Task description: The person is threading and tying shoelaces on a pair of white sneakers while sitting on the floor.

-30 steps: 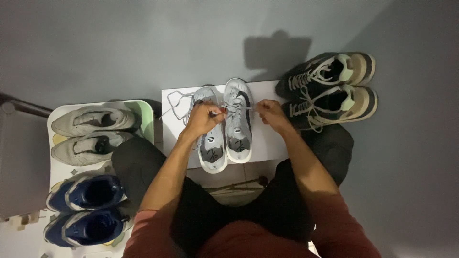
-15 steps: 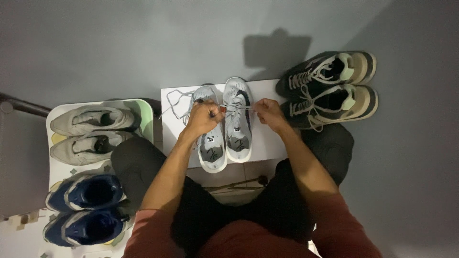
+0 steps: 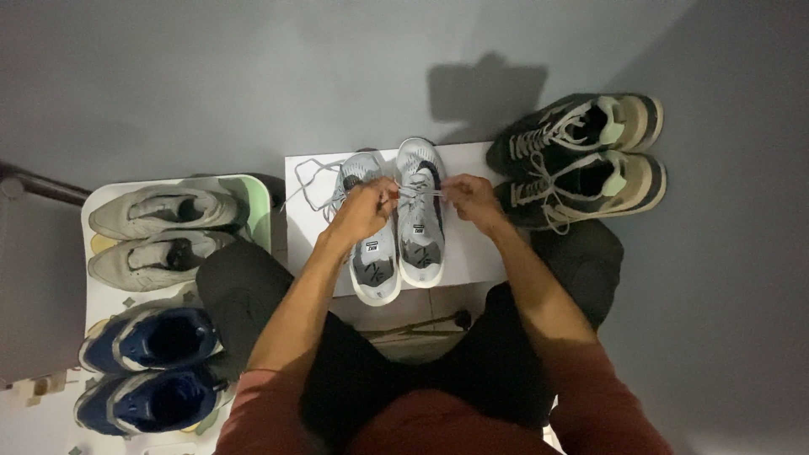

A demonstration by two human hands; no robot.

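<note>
Meanwhile both hands, left hand (image 3: 364, 211) and right hand (image 3: 470, 199), pinch the grey sneaker's (image 3: 420, 221) lace (image 3: 423, 194) in their fingers.

Pale grey sneakers (image 3: 403, 226) on a white board (image 3: 472, 253); beige pair (image 3: 160, 236), navy pair (image 3: 147, 371), black-and-cream pair (image 3: 581, 160) alongside

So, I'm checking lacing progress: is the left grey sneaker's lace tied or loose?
Loose. The left grey sneaker has its lace trailing in open loops across the white board.

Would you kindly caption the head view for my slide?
Both hands, left hand and right hand, pull laces on grey sneakers atop a white board.
</note>
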